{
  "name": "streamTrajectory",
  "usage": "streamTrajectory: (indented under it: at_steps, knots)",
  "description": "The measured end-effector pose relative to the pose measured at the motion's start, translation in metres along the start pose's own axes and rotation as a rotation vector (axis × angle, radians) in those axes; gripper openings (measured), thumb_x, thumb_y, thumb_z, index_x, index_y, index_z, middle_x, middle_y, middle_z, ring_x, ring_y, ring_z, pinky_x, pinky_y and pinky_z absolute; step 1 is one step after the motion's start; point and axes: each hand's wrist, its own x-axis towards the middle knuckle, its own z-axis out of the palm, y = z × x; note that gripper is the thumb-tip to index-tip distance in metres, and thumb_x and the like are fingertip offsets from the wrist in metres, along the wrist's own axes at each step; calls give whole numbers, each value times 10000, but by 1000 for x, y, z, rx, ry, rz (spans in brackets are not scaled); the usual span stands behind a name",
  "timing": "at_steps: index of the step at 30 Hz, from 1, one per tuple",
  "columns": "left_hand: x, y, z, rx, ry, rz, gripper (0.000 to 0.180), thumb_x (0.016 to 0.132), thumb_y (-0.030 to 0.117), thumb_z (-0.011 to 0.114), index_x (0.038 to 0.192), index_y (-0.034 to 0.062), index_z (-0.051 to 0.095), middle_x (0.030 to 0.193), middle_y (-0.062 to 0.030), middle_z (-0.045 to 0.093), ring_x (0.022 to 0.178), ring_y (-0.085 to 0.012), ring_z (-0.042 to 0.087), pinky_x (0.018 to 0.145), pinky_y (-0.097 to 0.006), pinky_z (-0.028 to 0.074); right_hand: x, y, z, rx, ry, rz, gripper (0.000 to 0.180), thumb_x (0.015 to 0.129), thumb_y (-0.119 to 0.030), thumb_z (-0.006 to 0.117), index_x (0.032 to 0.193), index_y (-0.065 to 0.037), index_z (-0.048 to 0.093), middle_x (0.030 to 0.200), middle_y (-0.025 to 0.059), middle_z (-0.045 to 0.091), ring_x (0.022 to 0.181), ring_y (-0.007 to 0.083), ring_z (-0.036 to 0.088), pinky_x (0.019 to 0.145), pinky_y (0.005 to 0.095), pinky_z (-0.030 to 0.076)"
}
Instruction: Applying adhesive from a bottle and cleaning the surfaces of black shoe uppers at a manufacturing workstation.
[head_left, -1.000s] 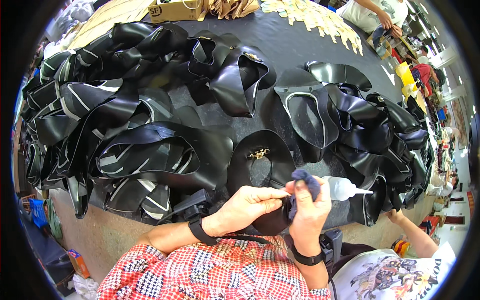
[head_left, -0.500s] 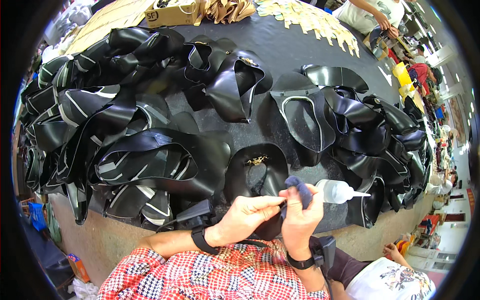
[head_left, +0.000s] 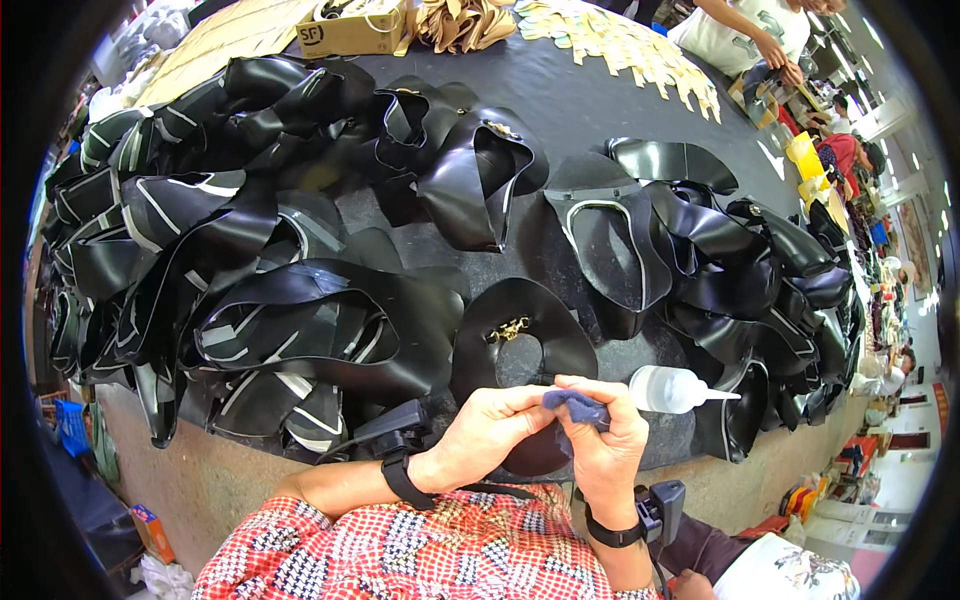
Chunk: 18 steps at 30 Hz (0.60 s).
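Note:
A black leather shoe upper [head_left: 468,345] with a gold metal ornament [head_left: 508,329] stands curved in front of me at the table's near edge. My left hand [head_left: 485,430] is closed in a pinch on its near part; the fingertips hide the exact grip. Bunched in my right hand [head_left: 608,440] is a dark blue cloth [head_left: 580,408], gripped between thumb and fingers. The cloth meets my left fingertips over the upper. Just beyond the right hand lies a clear plastic squeeze bottle [head_left: 665,390] on its side, its white nozzle pointing right.
Heaps of black uppers with pale tape strips [head_left: 170,210] fill the left, and another pile [head_left: 740,240] the right. At the back are a cardboard box [head_left: 355,32], brown pieces [head_left: 462,25] and yellowish pieces [head_left: 630,50]. A co-worker [head_left: 745,35] handles something at the far right.
My right hand has turned, bringing the cloth down and left against my left fingertips. The upper has swung more open, with its ornament tilted. The view has shifted slightly.

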Motion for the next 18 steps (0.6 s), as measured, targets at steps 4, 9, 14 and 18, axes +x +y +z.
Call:
streamTrajectory:
  at_steps: [4, 9, 14, 18]
  knots:
    - [1, 2, 6, -7, 50, 13, 261, 865, 38, 535, 1118, -16, 569, 1027, -45, 605, 938, -87, 530, 842, -215, 421, 1, 1, 13, 65, 174, 19, 127, 815, -59, 624, 921, -11, 572, 732, 3, 595, 599, 25, 489, 528, 164, 410]
    - [-3, 8, 12, 17, 27, 18, 275, 848, -1, 537, 1121, -8, 571, 1056, -52, 600, 950, -85, 533, 842, -212, 420, 6, 3, 11, 180, 284, 88, 150, 829, -44, 592, 925, 18, 495, 822, 95, 623, 727, 123, 609, 656, 220, 488]
    - [0, 15, 6, -9, 40, -18, 259, 845, 10, 546, 1100, -5, 587, 1015, -30, 606, 898, -71, 541, 809, -208, 430, 11, -6, -1, 478, 208, 162, 141, 831, -18, 568, 953, -1, 500, 918, 120, 619, 833, 161, 608, 744, 253, 473]
    - [2, 17, 7, -113, 24, -40, 264, 856, 20, 532, 1115, -11, 571, 1014, -27, 601, 898, -74, 536, 806, -206, 429, 8, -8, -13, 37, -49, -90, 214, 749, 29, 643, 947, 2, 565, 1036, 103, 599, 769, 110, 579, 674, 220, 464]
